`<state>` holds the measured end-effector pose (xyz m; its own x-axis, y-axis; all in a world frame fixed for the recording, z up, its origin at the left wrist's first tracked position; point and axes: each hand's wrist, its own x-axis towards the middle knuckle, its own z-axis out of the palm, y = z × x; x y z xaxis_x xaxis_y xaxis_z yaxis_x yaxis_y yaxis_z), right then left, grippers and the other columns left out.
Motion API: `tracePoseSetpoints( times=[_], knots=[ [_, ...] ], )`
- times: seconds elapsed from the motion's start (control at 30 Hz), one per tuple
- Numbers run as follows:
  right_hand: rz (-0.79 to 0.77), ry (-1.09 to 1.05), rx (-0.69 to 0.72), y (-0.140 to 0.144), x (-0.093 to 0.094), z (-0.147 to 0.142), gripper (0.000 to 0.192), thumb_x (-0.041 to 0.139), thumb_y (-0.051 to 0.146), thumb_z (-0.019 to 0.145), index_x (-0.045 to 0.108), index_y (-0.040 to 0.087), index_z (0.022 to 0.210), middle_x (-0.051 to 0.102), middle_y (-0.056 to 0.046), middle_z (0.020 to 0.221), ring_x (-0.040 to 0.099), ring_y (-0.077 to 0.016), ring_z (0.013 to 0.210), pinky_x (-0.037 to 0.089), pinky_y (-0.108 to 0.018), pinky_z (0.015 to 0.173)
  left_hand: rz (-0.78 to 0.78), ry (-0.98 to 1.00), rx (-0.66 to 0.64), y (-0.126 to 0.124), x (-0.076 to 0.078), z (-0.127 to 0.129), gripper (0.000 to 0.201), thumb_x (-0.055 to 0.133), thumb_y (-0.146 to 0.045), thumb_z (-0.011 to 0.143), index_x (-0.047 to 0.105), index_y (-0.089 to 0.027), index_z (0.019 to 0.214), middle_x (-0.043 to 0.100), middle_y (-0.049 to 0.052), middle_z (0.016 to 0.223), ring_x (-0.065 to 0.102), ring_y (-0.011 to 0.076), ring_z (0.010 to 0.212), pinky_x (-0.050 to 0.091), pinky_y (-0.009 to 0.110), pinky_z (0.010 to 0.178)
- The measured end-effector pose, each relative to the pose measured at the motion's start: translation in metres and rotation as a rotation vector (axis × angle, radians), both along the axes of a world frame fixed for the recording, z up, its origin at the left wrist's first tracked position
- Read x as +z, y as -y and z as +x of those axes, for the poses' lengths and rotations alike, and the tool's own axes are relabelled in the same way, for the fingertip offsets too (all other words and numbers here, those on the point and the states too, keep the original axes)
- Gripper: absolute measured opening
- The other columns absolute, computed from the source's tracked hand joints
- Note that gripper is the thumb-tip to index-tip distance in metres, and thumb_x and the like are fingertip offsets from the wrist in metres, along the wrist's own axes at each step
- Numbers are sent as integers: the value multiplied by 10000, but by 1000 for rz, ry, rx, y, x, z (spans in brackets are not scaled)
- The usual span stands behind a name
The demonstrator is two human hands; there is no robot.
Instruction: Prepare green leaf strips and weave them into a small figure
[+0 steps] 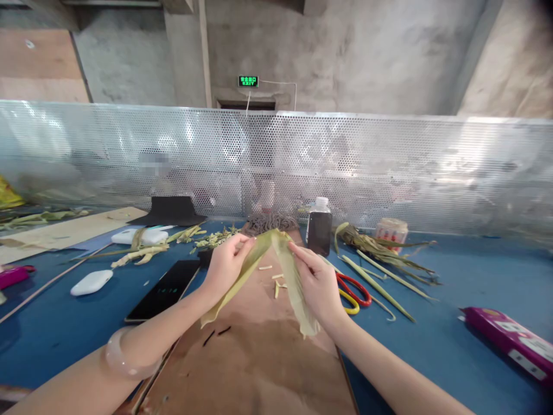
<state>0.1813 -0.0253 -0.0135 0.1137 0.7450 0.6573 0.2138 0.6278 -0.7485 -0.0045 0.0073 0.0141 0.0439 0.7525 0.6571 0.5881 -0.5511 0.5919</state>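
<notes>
Stretching up in a peak above the far half of a flat brown wooden board [259,380], the broad pale-green strip of dried leaf or husk [288,274] hangs in two tails, one toward the board's left edge, one toward its right. Whether it is one folded piece or two meeting at the top, I cannot tell. It looks very light, thin and limp, likely a little papery, and apt to split along its grain; a soft pinch near the peak, thumb against fingers, seems the safest hold. The left hand [227,262] is nearly closed, pinching one tail near its top; the right hand [317,282] likewise pinches the other.

Counted: two short black slivers [224,330] toward the board's left edge; one coil of grey cord [271,223] at its far end; one dark slab phone [166,291] just beside its left edge; one small white rounded case [92,282] farther left on the blue tabletop [423,369]; two scissor loops, one red [365,295] and one yellow, past the board's right edge; one white-capped bottle [321,203] near the tabletop's far edge; one magenta packet-like object [507,340] well to the right.
</notes>
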Motion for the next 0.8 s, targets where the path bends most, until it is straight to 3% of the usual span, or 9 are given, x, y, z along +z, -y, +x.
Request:
tracePoseSetpoints(
  times=[0.2,0.33,0.4,0.5,0.67,0.8],
  knots=[
    [-47,-18,-118,-15,-1,19,313,480,253,830,684,205,1063,665,-62,1111,590,-226,1038,440,-396,909,46,7,167,-24,5,-23,267,461,-402,853,566,-200,714,542,-29,521,508,142,485,335,231,500],
    [-214,-159,-193,-23,0,34,408,516,327,810,612,196,1184,682,-80,1060,630,-231,878,494,-385,748,35,33,206,-37,1,-34,222,467,-366,834,546,-193,718,534,-28,486,508,146,450,315,231,464],
    [-255,-243,-109,-22,2,33,475,547,313,788,554,209,1251,667,-80,1096,632,-220,865,504,-360,716,28,24,184,-37,-4,-31,164,511,-338,802,551,-190,744,541,-33,484,509,142,437,316,226,451],
    [-219,-304,130,-11,6,19,539,575,286,777,491,228,1306,593,-73,1230,615,-202,947,509,-329,762,5,-2,110,-27,-10,-18,139,515,-330,809,544,-195,785,532,-52,453,471,124,360,314,216,407],
    [-284,-226,424,13,12,-12,641,581,314,798,349,266,1393,640,-59,1140,635,-191,881,535,-331,730,-60,36,-33,-3,-9,4,172,476,-361,860,531,-199,834,599,-32,506,522,123,361,364,202,362],
    [-322,-184,569,14,9,-19,692,593,276,803,277,271,1419,590,-55,1222,620,-182,947,508,-351,839,-97,100,-155,8,-4,11,164,489,-341,864,553,-191,848,678,24,694,649,163,568,474,221,461]
  ],
)
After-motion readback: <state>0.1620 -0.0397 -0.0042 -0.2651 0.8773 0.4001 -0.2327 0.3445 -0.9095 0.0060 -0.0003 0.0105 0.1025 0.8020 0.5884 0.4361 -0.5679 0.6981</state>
